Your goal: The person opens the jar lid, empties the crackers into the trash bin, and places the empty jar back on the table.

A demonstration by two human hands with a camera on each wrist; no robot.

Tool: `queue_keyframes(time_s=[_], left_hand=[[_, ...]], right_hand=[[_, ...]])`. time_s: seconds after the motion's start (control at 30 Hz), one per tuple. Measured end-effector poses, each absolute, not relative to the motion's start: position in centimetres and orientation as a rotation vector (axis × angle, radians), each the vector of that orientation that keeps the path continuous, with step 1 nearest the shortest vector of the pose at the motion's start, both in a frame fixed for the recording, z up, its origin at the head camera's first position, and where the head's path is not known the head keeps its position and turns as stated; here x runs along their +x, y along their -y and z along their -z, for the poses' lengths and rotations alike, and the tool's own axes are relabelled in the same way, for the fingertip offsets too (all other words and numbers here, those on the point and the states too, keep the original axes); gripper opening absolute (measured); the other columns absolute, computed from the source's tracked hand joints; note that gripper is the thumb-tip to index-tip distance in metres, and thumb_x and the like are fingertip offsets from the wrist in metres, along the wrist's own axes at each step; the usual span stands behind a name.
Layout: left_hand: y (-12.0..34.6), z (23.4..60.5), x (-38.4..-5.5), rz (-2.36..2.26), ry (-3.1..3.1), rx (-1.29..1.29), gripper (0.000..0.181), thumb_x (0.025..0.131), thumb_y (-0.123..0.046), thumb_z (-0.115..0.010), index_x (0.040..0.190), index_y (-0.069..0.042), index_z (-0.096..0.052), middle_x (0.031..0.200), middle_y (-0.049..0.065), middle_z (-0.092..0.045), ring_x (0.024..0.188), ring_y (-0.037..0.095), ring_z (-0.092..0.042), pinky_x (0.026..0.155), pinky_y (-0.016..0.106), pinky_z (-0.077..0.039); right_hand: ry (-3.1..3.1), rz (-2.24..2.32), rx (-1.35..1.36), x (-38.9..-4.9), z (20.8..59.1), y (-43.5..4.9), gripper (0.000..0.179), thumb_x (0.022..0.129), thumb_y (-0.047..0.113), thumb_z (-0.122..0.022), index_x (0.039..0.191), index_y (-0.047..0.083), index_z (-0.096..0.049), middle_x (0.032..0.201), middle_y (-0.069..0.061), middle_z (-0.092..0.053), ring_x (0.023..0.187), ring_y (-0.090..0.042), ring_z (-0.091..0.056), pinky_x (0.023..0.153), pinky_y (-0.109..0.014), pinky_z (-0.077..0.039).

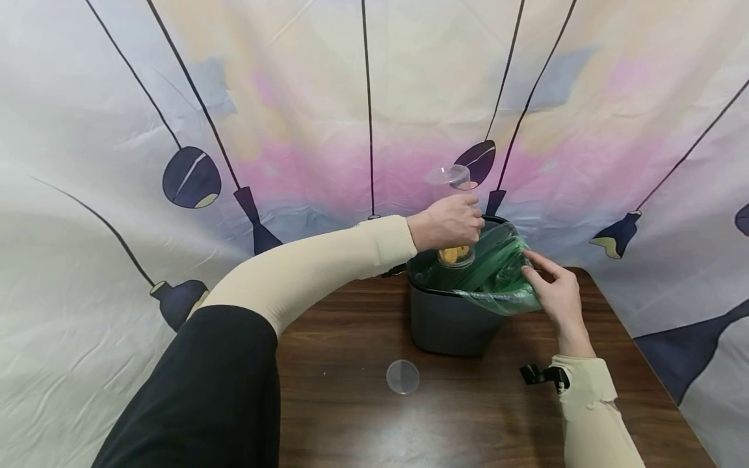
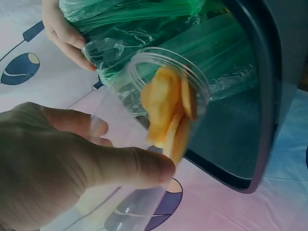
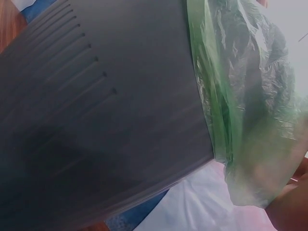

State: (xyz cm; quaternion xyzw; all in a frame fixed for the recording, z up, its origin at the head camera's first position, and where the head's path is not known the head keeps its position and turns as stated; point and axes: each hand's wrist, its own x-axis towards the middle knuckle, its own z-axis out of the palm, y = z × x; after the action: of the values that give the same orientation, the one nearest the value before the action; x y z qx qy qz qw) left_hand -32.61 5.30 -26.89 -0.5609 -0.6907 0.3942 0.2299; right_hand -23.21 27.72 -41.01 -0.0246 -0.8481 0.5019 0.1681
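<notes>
My left hand (image 1: 447,222) grips a clear plastic jar (image 2: 195,82) and holds it tipped mouth-down over a dark grey trash bin (image 1: 453,322). Orange-yellow pieces, perhaps dried fruit (image 2: 166,106), are bunched inside near the jar's mouth. A translucent green trash bag (image 1: 491,266) lies partly in the bin and hangs over its right rim. At that side my right hand (image 1: 558,292) pinches the bag's edge between thumb and fingers. In the right wrist view the bag (image 3: 255,62) covers part of the blurred right hand.
A round clear disc, likely the jar's lid (image 1: 402,377), lies on the brown wooden table (image 1: 333,403) in front of the bin. Behind stands a patterned fabric backdrop (image 1: 316,97). A black wrist mount (image 1: 541,375) sticks out from the right sleeve.
</notes>
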Motion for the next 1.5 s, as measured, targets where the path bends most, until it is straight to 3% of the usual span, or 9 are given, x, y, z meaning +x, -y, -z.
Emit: queue_keyframes(time_s=[0.1,0.2,0.33,0.47,0.67,0.97,1.27,1.5], left_hand=[[-5.2,26.5,-32.9,-1.077,1.967,-1.517,0.029,0.101,-0.012,-0.05,0.107,-0.029,-0.073,0.115,-0.008,-0.068,0.101,0.014,-0.061,0.098,0.034,-0.037],[-4.9,26.0,-33.2,-1.045,2.004,-1.51,0.029,0.099,-0.01,-0.053,0.111,-0.027,-0.073,0.117,-0.007,-0.068,0.109,0.015,-0.061,0.112,0.038,-0.03],[-4.6,25.7,-33.5,-0.992,2.024,-1.532,0.032,0.096,-0.005,-0.054,0.115,-0.024,-0.072,0.119,-0.006,-0.068,0.115,0.015,-0.06,0.119,0.04,-0.022],[-4.3,25.6,-33.8,-0.921,2.045,-1.533,0.031,0.097,-0.006,-0.054,0.115,-0.022,-0.072,0.117,-0.005,-0.069,0.113,0.015,-0.061,0.118,0.036,-0.026],[-3.8,25.7,-33.8,-0.88,2.094,-1.541,0.028,0.094,-0.014,-0.063,0.119,-0.023,-0.07,0.119,-0.004,-0.068,0.112,0.016,-0.06,0.101,0.033,-0.039],[-3.2,25.9,-33.9,-0.863,2.084,-1.536,0.033,0.088,-0.021,-0.07,0.121,-0.022,-0.068,0.122,-0.004,-0.067,0.115,0.017,-0.059,0.105,0.033,-0.038],[-2.6,25.7,-34.2,-0.839,2.139,-1.54,0.049,0.083,-0.024,-0.076,0.13,-0.023,-0.062,0.128,-0.003,-0.063,0.119,0.015,-0.056,0.104,0.033,-0.038],[-1.8,25.5,-34.5,-0.823,2.172,-1.565,0.059,0.079,-0.025,-0.08,0.133,-0.02,-0.058,0.133,-0.001,-0.061,0.127,0.018,-0.052,0.111,0.035,-0.034]], right_hand=[[2.415,-1.426,-0.063,-23.3,41.0,-27.7,0.047,0.096,0.042,-0.057,0.139,0.023,-0.056,0.145,-0.009,-0.052,0.104,0.012,-0.048,0.078,-0.014,-0.044],[2.415,-1.43,-0.066,-23.4,41.0,-27.6,0.047,0.096,0.042,-0.058,0.139,0.023,-0.056,0.144,-0.01,-0.052,0.104,0.012,-0.048,0.078,-0.014,-0.044],[2.415,-1.428,-0.076,-23.3,41.0,-27.6,0.046,0.096,0.042,-0.058,0.139,0.023,-0.056,0.144,-0.01,-0.052,0.107,0.009,-0.048,0.078,-0.013,-0.044],[2.418,-1.422,-0.075,-23.4,41.0,-27.7,0.046,0.096,0.042,-0.057,0.139,0.023,-0.056,0.145,-0.009,-0.051,0.112,0.005,-0.049,0.079,-0.013,-0.044],[2.426,-1.413,-0.075,-23.3,41.2,-27.9,0.046,0.097,0.041,-0.057,0.139,0.023,-0.056,0.145,-0.007,-0.052,0.115,0.004,-0.049,0.079,-0.011,-0.043],[2.423,-1.401,-0.087,-23.4,41.3,-27.8,0.046,0.096,0.042,-0.057,0.138,0.024,-0.056,0.143,-0.006,-0.053,0.116,0.005,-0.05,0.08,-0.011,-0.043],[2.426,-1.403,-0.087,-23.5,41.3,-27.8,0.046,0.097,0.042,-0.057,0.139,0.024,-0.055,0.145,-0.007,-0.052,0.121,-0.002,-0.05,0.081,-0.012,-0.043],[2.427,-1.394,-0.091,-23.6,41.4,-27.9,0.046,0.096,0.043,-0.057,0.139,0.024,-0.056,0.143,-0.006,-0.053,0.114,0.006,-0.049,0.08,-0.012,-0.043]])
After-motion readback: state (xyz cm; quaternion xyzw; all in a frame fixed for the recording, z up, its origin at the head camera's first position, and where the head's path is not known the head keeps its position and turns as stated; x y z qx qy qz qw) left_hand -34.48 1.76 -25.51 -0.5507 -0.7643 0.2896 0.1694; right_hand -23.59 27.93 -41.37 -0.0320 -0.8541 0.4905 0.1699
